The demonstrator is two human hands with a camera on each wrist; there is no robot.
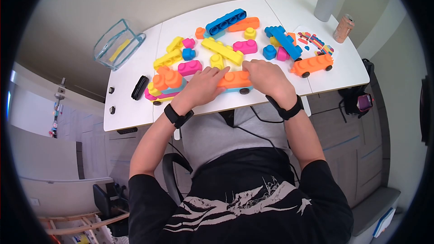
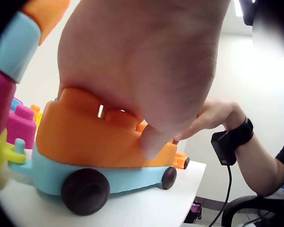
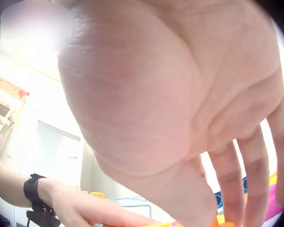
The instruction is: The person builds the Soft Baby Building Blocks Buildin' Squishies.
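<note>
A long orange toy block (image 1: 237, 79) sits on a light-blue wheeled base (image 2: 47, 178) at the table's near edge. My left hand (image 1: 205, 86) grips this block from above, thumb on its near side in the left wrist view. At the block's right end, my right hand (image 1: 269, 79) pinches with thumb and fingers pointing down. To the left, a pink wheeled base (image 1: 169, 95) carries stacked orange blocks (image 1: 174, 78) and a small yellow block (image 1: 153, 91). A small yellow hook piece (image 2: 14, 155) meets the light-blue base's peg. My left hand partly covers the orange block.
Behind my hands lie a long yellow block (image 1: 224, 51), a long blue block (image 1: 226, 21) and pink blocks (image 1: 244, 46). An orange wheeled car (image 1: 313, 65) stands right, near a can (image 1: 344, 28) and bottle (image 1: 327, 2). A black case (image 1: 140, 87) and clear bag (image 1: 106, 54) are left.
</note>
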